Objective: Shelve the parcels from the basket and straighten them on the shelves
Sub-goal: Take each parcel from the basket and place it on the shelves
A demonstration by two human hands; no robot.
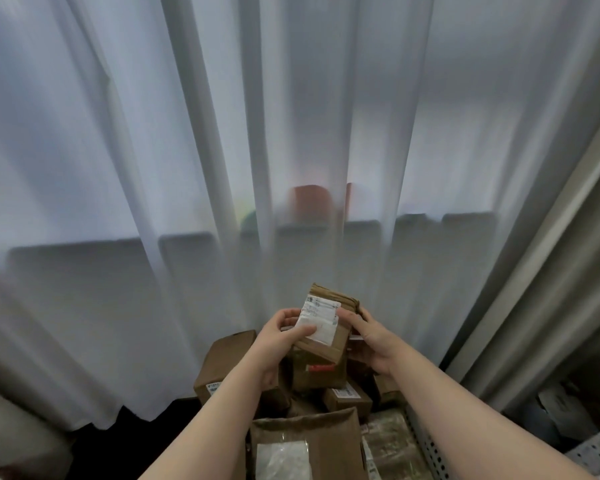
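Before us hangs a thin white curtain (222,150) in long soft folds; dim shapes show through it, one of them orange. At the right edge stands a grey metal shelf post (430,448) with small holes. Below our arms lies a heap of brown cardboard parcels (222,368), some with white labels. Above the heap we hold one small parcel (329,327), a brown box with a white label, tilted. Our left hand (284,337) grips its left side, thumb on the label. Our right hand (371,341) clasps its right edge.
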